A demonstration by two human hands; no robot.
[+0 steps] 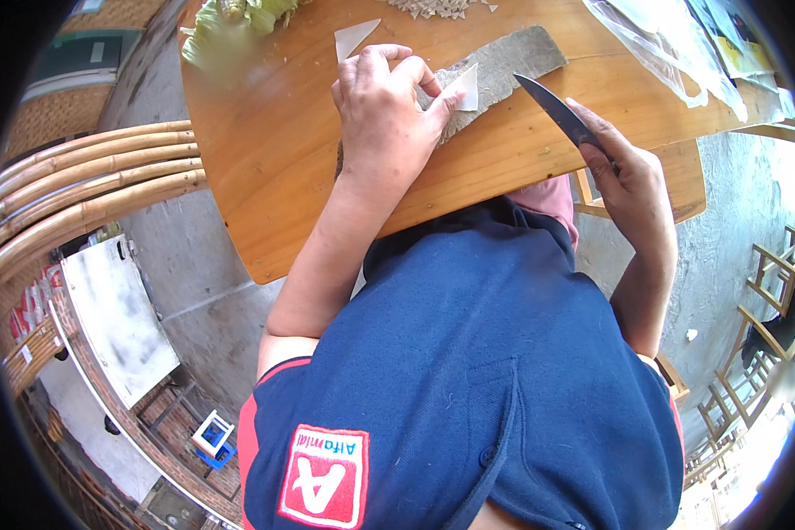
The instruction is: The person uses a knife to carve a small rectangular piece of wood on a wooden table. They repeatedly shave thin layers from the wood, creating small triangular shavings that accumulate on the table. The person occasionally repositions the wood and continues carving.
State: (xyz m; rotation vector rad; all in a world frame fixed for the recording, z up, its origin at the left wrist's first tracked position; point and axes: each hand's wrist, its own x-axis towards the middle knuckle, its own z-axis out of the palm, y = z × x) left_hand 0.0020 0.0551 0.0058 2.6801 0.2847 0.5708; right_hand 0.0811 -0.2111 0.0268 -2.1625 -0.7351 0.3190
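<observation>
My left hand (384,119) is over a worn grey cutting board (526,60), its fingers curled and the thumb against a thin, whitish, pointed piece (469,91). What that piece is made of does not show. To the right, my right hand (625,172) grips a dark-bladed knife (552,108) by its handle. The blade points up and left, its tip close to the board's near edge. Beyond my left fingers lies another pale, triangular piece (355,38) on the wooden table (283,168).
Leafy green vegetables (238,31) sit at the table's far left. Small chopped pale bits (433,8) are heaped at the far edge of view. Clear plastic bags (667,53) lie at the right. A bamboo bench (97,177) stands left of the table.
</observation>
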